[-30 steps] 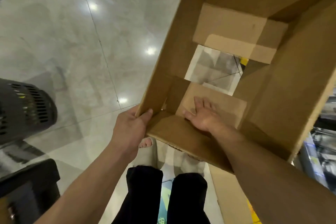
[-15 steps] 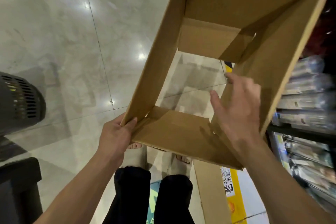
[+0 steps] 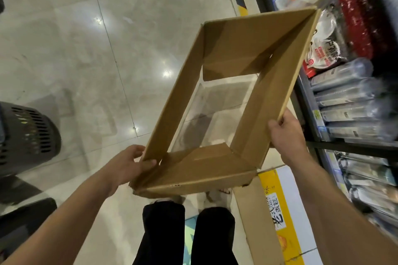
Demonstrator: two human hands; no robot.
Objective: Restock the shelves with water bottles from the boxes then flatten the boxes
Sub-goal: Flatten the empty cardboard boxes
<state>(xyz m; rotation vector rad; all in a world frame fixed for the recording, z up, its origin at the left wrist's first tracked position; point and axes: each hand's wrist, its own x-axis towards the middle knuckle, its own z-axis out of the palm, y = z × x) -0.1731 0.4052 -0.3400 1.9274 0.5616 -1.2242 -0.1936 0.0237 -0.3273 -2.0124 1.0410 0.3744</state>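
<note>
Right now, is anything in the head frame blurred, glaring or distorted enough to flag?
Head view: the shelved bottles at right are smeared by motion blur. Small light glints dot the glossy floor, and the wide-angle lens slightly bends its tile seams. The cardboard box, left hand and right hand are fairly sharp.

Shop aisle, stocked shelves [image 3: 353,101], basket [image 3: 25,135]

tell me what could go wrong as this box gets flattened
1. The left hand grips the cardboard box right at its near corner fold. As the walls skew shut, the fingers there could get pinched.
2. The box's far corner seems to hang close to the shelf goods, so swinging it may knock them.
3. A flat carton lies on the floor beside the feet, a possible slip.
</note>
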